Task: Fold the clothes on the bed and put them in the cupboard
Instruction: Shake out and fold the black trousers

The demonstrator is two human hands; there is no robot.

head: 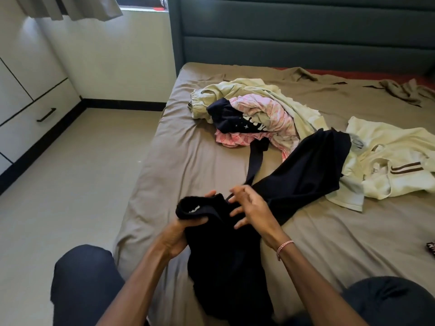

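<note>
Left grip [177,236] on black garment [223,257], pile [249,109] beyond

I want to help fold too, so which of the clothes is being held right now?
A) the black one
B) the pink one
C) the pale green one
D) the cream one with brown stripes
A: the left hand grips the bunched top of the black garment, and the right hand has its spread fingers on the same cloth; the other clothes lie untouched farther up the bed.

Clothes pile [247,116] on bed [188,161]; cupboard [35,109] left of bed; headboard [306,31] behind
</note>
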